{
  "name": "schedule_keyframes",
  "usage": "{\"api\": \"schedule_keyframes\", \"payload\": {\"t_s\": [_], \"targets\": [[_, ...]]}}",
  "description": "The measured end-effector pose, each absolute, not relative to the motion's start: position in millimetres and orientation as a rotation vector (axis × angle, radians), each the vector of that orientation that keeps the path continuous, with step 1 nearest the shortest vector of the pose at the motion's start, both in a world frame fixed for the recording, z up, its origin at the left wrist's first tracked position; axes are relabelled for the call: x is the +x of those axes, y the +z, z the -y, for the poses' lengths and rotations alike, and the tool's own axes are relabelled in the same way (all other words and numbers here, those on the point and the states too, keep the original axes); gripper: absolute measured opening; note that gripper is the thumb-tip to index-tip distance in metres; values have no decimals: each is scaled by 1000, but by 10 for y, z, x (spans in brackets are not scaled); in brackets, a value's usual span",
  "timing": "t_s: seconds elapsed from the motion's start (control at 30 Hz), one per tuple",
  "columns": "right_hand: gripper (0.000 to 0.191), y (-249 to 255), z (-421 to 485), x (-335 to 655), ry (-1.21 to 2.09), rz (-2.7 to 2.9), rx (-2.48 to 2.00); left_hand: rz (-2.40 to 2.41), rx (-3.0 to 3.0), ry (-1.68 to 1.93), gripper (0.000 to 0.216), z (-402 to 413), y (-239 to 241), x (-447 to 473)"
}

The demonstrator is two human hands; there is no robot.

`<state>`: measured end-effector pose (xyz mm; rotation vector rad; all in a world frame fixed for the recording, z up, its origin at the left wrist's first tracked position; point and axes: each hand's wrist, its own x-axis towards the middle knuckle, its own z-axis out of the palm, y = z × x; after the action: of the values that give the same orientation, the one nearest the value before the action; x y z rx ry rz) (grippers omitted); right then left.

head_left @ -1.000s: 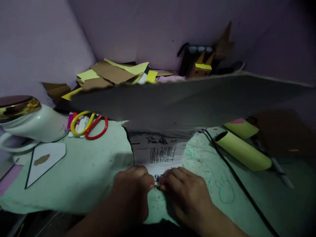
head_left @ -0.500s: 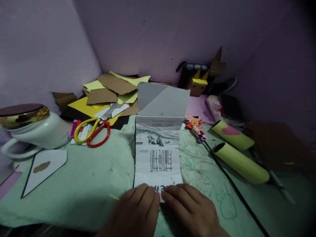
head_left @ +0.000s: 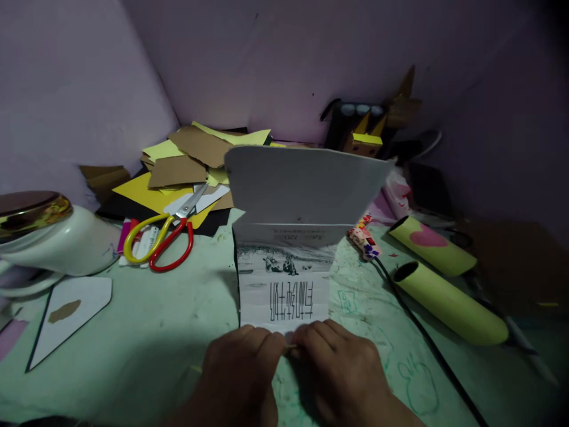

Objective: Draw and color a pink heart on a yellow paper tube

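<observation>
A flattened printed carton point(head_left: 288, 267) lies on the cloth in front of me, white with a black drawing and large characters that read upside down. Its plain grey far flap point(head_left: 302, 187) stands up from a crease. At the near edge, my left hand point(head_left: 249, 362) has its fingers curled over the left part of the card. My right hand point(head_left: 340, 362) pinches the same edge just to the right, close beside the left. A thin brown strip of the edge shows between the fingertips. The thumbs are mostly hidden.
Scissors point(head_left: 180, 228) with yellow and red handles lie left, by card scraps point(head_left: 178, 172). A white mug point(head_left: 86, 240) stands far left near a cut white card piece point(head_left: 71, 314). Two green paper tubes point(head_left: 451, 305) and a black cable point(head_left: 427, 338) lie right.
The far flap has risen and now looks wider and more upright. Both hands have drawn the near edge up and rolled it, hiding the lowest print. The view has shifted slightly.
</observation>
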<state>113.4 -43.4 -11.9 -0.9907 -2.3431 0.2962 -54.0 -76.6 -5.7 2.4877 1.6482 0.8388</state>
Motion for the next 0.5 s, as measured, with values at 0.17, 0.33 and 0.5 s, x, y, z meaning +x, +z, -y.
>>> {"api": "schedule_keyframes", "payload": {"t_s": [0.17,0.33,0.5], "targets": [[24,-54,377,1177,637,2305,-943,-1403,2165,862,18,662,35,-696],[34,-12,442,1251,678,2235,-746,-1305,2510,1116,21,749,-14,-829],[31,19,381,1454,638,2283,-604,-1222,2615,960,32,907,-15,-867]]}}
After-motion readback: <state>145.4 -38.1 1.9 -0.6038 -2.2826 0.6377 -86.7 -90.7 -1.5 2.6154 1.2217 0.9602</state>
